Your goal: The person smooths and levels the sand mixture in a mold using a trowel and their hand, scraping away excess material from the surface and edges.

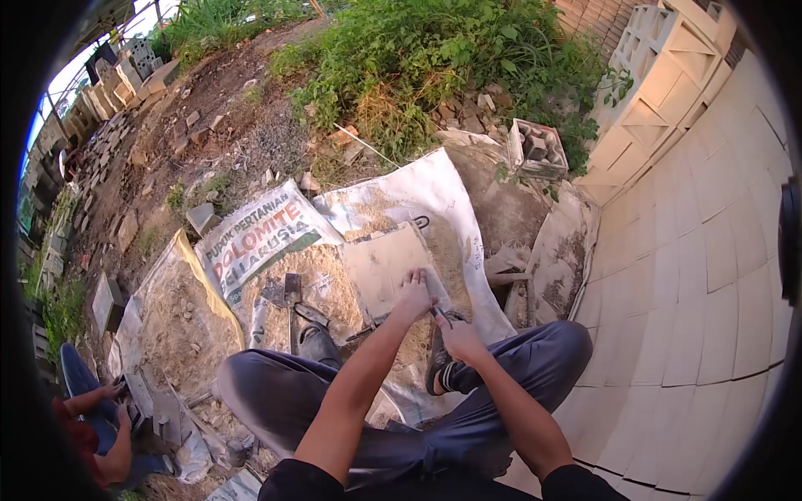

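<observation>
One pale, square slab [380,265], lying over the white sheet [455,179], in front of the bent knees. On its near right part, the left hand [412,296] laid with palm down, fingers a little spread, not clamped on anything. Just beside the near right corner, the right hand [461,341] closed around a slim, dark tool [440,316], its exact kind too small to tell. Near edge of the slab close to both feet, with the left shoe [317,344] towards the left and the right shoe [437,363] below the right hand. Along the left edge, a layer of sawdust [334,271]; further left, a hammer-like tool [292,288], making this side more narrow for moving. At the far right corner, a dark hook-shaped piece [423,221]. More room on the far side, over dusty sheet, and on the right, up to the raised sheet edge. Farther out, a printed sack [266,234] at left, a crate [537,167] with stones, and the pale wall [685,275], well apart from the right hand.
</observation>
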Motion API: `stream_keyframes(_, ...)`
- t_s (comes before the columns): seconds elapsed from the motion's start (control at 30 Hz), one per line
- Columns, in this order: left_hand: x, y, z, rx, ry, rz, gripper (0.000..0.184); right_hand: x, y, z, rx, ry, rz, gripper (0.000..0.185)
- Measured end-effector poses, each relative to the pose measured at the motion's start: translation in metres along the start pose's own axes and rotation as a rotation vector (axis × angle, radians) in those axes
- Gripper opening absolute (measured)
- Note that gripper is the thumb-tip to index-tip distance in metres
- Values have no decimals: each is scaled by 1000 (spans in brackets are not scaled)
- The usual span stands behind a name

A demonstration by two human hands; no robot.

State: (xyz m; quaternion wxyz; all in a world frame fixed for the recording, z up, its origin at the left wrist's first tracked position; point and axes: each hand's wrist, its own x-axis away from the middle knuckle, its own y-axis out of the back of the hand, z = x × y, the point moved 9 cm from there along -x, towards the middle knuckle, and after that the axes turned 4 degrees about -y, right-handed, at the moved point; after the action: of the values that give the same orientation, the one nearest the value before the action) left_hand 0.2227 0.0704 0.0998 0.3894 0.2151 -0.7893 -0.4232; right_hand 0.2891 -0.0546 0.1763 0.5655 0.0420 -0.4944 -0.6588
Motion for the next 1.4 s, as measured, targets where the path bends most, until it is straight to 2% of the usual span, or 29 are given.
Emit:
stream_keyframes(0.03, -14, 19, 16, 1, -6, -141, 81, -18, -10, 10, -62, -22, 14, 66)
stream_keyframes(0.17, -66, 74, 76, -33, 30, -228, 78, -99, -23, 63, -75, 30, -59, 71)
stream_keyframes(0.23, -81, 67, 93, -35, 57, -249, 76, -127, -35, 74, -4, 137, -95, 65)
stream_keyframes(0.3, -91, 46, 94, -85, 31, -265, 75, -149, -55, 49, -55, 86, -65, 66)
stream_keyframes(0.37, -82, 35, 86, -73, -6, -223, 75, -140, -83, 22, -122, 8, 2, 66)
stream_keyframes(0.5, -58, 6, 62, -40, -17, -191, 74, -70, -51, 23, -185, -101, 139, 67)
stream_keyframes(0.67, -20, -25, 31, -35, -29, -73, 72, -5, -47, 7, -164, -232, 343, 66)
stream_keyframes(0.87, 23, -62, 1, -52, -93, -90, 73, 1, -78, -51, 31, 39, 38, 68)
stream_keyframes(0.9, 30, -65, -5, -38, -124, -76, 74, 11, -70, -49, 38, 51, 32, 68)
stream_keyframes(0.97, 44, -66, -15, -18, -109, -52, 76, 39, -63, -47, -52, -71, 198, 68)
stream_keyframes(1.03, 59, -85, -23, -169, -159, 322, 80, 60, -45, -33, -90, -75, 265, 66)
stream_keyframes(1.07, 66, -78, -18, -163, -147, 312, 80, 66, -48, -32, -130, -108, 341, 64)
stream_keyframes(1.13, 70, -56, 7, 25, 20, 186, 80, 58, -65, -28, -210, -160, 326, 62)
stream_keyframes(1.17, 57, -57, 21, 25, 22, 186, 80, 52, -76, -28, -303, -227, 311, 60)
stream_keyframes(1.23, 19, -71, 58, -37, 100, 152, 81, 60, -63, 7, -309, -212, 355, 56)
stream_keyframes(1.27, 33, -38, 65, 90, 220, 168, 83, 60, -55, 22, -286, -200, 362, 55)
stream_keyframes(1.3, 36, -13, 63, -11, 196, 172, 82, 61, -47, 34, -262, -194, 375, 55)
stream_keyframes(1.33, 34, 5, 65, -110, 174, 177, 80, 57, -36, 55, -234, -127, 371, 54)
stream_keyframes(1.37, 27, 29, 70, -46, 198, 46, 79, 47, -28, 75, -207, -55, 368, 52)
stream_keyframes(1.4, 18, 52, 76, 14, 220, -88, 78, 21, -29, 90, -185, 64, 255, 53)
